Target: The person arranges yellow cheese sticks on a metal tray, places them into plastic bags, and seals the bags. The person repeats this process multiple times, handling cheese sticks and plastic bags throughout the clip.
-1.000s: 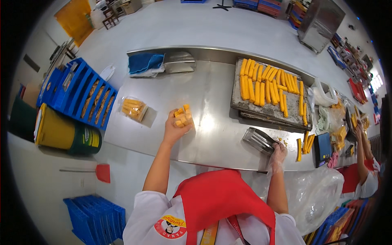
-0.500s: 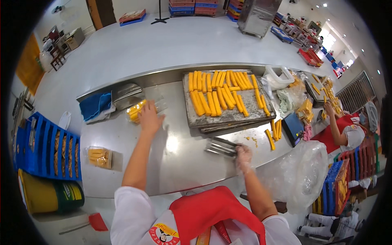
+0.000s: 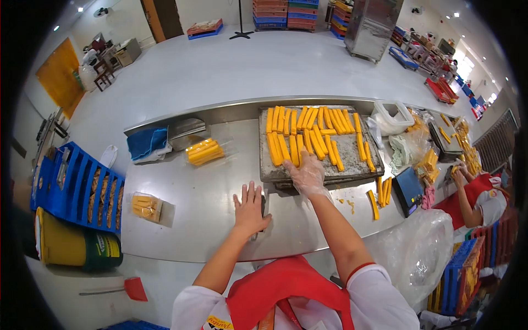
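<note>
My bare left hand (image 3: 251, 213) lies palm down on the steel table (image 3: 203, 220), fingers spread, over a narrow metal trough (image 3: 264, 205) that it mostly hides. My right hand (image 3: 309, 175), in a clear plastic glove, reaches to the front edge of a worn baking tray (image 3: 352, 159). Its thumb and fingers close about the near ends of a couple of yellow sticks (image 3: 297, 149), which look like baked bread or cake strips. Rows of similar sticks cover much of the tray. A clear pack of yellow sticks (image 3: 203, 152) lies farther left, beyond my left hand.
Another filled pack (image 3: 146, 207) sits at the table's left. A blue cloth (image 3: 147, 144) lies at the back left. Right of the tray are loose sticks (image 3: 385, 191), a blue scale (image 3: 408, 190) and a big clear bag (image 3: 421, 247). A co-worker in a red apron (image 3: 473, 201) works at far right.
My left hand has left the pack and come nearer, onto the metal trough. My right hand has let go of the trough and moved forward to the sticks on the tray. The view has shifted.
</note>
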A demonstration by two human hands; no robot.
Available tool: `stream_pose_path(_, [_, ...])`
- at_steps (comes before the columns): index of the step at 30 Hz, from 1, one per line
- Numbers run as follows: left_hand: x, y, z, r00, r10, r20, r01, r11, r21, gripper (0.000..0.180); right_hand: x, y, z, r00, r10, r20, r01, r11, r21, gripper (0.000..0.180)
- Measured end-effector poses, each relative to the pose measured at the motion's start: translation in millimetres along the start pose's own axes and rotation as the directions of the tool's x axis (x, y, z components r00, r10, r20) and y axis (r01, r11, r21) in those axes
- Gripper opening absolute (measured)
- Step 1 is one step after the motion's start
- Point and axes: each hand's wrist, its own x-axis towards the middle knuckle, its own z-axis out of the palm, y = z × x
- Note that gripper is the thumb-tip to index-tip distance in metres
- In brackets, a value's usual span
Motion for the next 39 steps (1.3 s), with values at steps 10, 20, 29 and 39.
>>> stream_pose_path(10, [-66.6, 1.6, 24.8, 0.926, -0.21, -0.314, 0.161, 0.971, -0.175, 0.054, 19.7, 18.6, -1.9, 0.986, -0.117, 0.121, 0.143, 0.962, -0.234, 0.051])
stream_pose_path(20, [-53.8, -24.2, 7.9, 0.913, 0.303, -0.274, -0.349, 0.927, -0.137, 0.048, -58.5, 84.6, -22.0, 0.635, -0.129, 0.762, -0.504, 0.678, 0.535, 0.05])
stream_pose_path(29, [-29.4, 2.1, 19.0, 0.867, 0.454, -0.204, -0.494, 0.835, -0.243, 0.056, -97.6, 106.5, -24.0, 0.688, 0.157, 0.709, -0.327, 0.938, 0.11, 0.039])
stream_pose_path(39, [-0.3, 50.6, 31.8, 0.835, 0.521, -0.18, -0.551, 0.799, -0.243, 0.065, -134.6, 208.7, -58.1, 0.887, 0.461, 0.005, -0.457, 0.877, 0.148, 0.035])
